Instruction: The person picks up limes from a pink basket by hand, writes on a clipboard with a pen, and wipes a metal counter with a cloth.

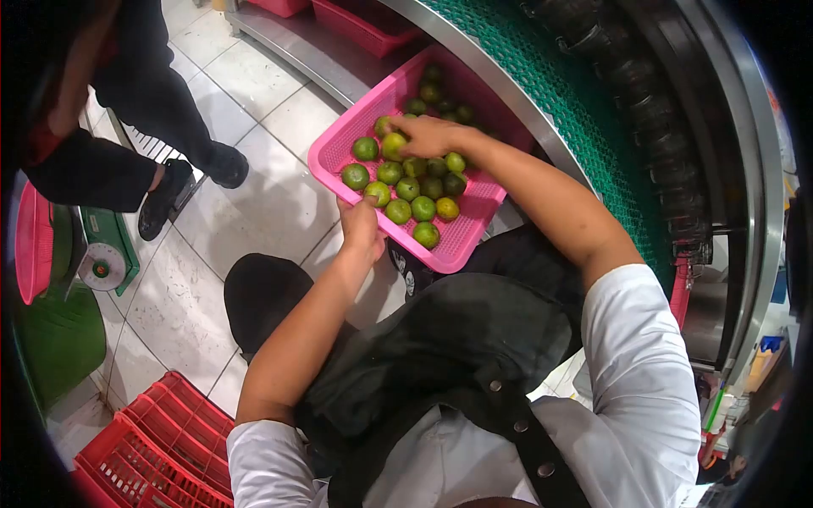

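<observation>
The pink basket [474, 222] holds a loose layer of limes [412, 188], mostly green with a few gone yellowish, and it sits tilted against the steel rim [500, 78] of a machine lined with green mesh [584, 127], above the tiled floor [254, 195]. The right hand [428, 134] reaches down into the basket, its fingers [398, 125] curled over a yellow-green lime [391, 147] near the far-left side of the pile; it looks like a grip on that lime, though the palm hides how firmly. The left hand [362, 227] is clenched on the basket's near edge and appears to steady it.

The step in hand seems to be sorting or picking through the fruit, one lime at a time. The next move would call for lifting the picked lime clear without rolling its neighbours, while the left hand keeps the basket from sliding off the rim.

Farther out, a red crate [157, 449] lies on the floor at lower left, a green scale [106, 254] stands near the left edge, and another person's dark trousers and shoes [199, 169] show at upper left. More pink bins [360, 25] rest on a steel shelf beyond.
</observation>
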Demonstrator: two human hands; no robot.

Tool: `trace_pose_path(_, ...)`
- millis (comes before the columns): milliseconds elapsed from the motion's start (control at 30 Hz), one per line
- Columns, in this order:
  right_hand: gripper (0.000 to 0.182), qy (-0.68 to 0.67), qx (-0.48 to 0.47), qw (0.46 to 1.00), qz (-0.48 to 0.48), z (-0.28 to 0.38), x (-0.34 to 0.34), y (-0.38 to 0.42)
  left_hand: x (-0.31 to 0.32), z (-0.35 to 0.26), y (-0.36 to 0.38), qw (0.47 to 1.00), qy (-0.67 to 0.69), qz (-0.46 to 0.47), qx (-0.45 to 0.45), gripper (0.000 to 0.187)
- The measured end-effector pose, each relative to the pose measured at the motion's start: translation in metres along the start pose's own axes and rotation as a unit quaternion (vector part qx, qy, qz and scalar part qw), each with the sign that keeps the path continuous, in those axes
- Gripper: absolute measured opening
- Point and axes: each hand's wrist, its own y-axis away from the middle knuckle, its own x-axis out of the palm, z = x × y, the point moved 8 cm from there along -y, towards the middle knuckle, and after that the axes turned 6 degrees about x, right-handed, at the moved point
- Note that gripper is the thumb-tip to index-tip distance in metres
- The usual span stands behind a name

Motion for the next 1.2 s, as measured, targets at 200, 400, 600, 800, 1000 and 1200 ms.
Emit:
trace_pose_path(200,0.048,-0.004,-0.168,0.98,-0.109,0.019,0.065,-0.016,0.006,-0.01,0.016,0.999,-0.019,0.015,-0.042,0.058)
trace_pose_path(400,0.033,0.218,-0.182,0.958,0.033,0.031,0.057,-0.015,0.007,-0.016,0.022,0.997,-0.032,0.046,-0.06,0.06)
trace_pose_path(600,0.039,0.035,-0.231,0.969,-0.08,0.019,0.069,-0.01,0.008,-0.013,0.023,0.996,-0.03,0.021,-0.076,0.06)
trace_pose_path(800,0.067,-0.015,0.047,0.972,-0.231,-0.107,-0.025,-0.056,0.001,-0.005,0.015,0.995,-0.036,-0.014,-0.09,0.062)
trace_pose_path(1000,0.088,-0.09,0.049,0.869,-0.485,-0.196,-0.042,-0.114,0.002,-0.017,0.026,0.995,-0.052,0.005,-0.083,0.06)
trace_pose_path(1200,0.08,-0.052,0.235,0.861,-0.448,-0.186,-0.032,-0.117,-0.003,-0.015,0.026,0.992,-0.079,0.017,-0.098,0.063)
